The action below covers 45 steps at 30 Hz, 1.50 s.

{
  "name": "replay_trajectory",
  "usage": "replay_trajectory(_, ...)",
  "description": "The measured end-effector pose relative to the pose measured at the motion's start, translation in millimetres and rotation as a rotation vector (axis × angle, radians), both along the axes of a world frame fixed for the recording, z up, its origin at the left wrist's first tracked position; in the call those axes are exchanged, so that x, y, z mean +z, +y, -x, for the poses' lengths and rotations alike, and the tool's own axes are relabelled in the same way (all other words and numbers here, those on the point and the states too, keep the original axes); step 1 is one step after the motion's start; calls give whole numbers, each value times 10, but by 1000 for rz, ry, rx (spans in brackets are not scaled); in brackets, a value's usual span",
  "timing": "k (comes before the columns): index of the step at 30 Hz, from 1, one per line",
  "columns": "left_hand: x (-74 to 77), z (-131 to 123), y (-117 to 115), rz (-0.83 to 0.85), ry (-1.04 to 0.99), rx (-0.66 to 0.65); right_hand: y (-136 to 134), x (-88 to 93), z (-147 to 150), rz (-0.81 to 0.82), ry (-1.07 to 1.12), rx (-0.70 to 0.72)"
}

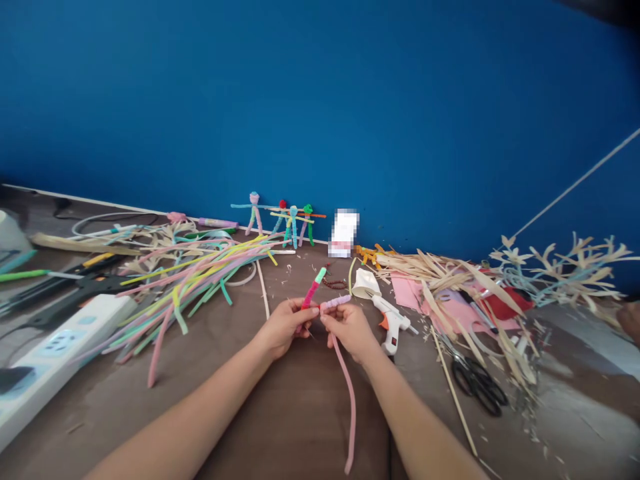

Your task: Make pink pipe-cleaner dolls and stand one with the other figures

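Observation:
My left hand [285, 327] pinches a short twisted chenille stem [313, 290], red-pink with a green tip, which stands up from my fingers. My right hand [350, 330] grips a pale pink pipe cleaner [347, 400], its top wound into a tight coil [336, 302] and its long tail hanging down towards my lap. The two hands nearly touch, with the coil and the twisted stem meeting between my fingers. Where the stems join is partly hidden by my fingertips.
A heap of pastel pipe cleaners [200, 287] lies left, beside a white power strip [65, 353]. Small pipe-cleaner figures [293, 223] stand against the blue wall [320, 100]. To the right lie a hot glue gun [393, 323], black-handled scissors [475, 383], dried palm strips [440, 270] and pink paper [407, 293].

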State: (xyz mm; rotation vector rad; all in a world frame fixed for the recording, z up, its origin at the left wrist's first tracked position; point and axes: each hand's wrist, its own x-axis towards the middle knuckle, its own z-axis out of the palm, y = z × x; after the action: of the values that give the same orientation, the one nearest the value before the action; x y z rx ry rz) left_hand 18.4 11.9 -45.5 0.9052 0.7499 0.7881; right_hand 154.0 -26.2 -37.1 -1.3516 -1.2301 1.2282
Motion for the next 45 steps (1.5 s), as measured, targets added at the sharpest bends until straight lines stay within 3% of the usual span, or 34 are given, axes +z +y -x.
replay_trajectory(4, 5, 31, 22, 119, -57, -76, -18, 31, -14, -29, -174, 40)
replay_trajectory(8, 5, 79, 46, 193, -103, -174, -53, 59, -74, -25, -251, 169)
replay_trajectory(16, 46, 165, 52, 30, 51, -421, -62, 166, -276, 153, -243, 537)
replay_trajectory(18, 72, 172, 38, -8, 114, -467, -48, 170, -304, 182, -206, 558)
replay_trajectory(21, 107, 158, 8, -104, 224, -488, -32, 142, -305, 160, -140, 465)
replay_trajectory(25, 90, 113, -21, -217, 354, -389, -12, 90, -265, 63, -279, 321)
replay_trajectory(32, -85, 47, -6, -295, 526, -168, -32, 71, -176, -85, -633, 198)
replay_trajectory(40, -40, 15, 14, -147, 386, 43, -217, 268, 32, -387, -1164, 129)
replay_trajectory(45, -3, 34, 40, -16, 264, 93, -246, 198, 104, -432, -1361, 179)
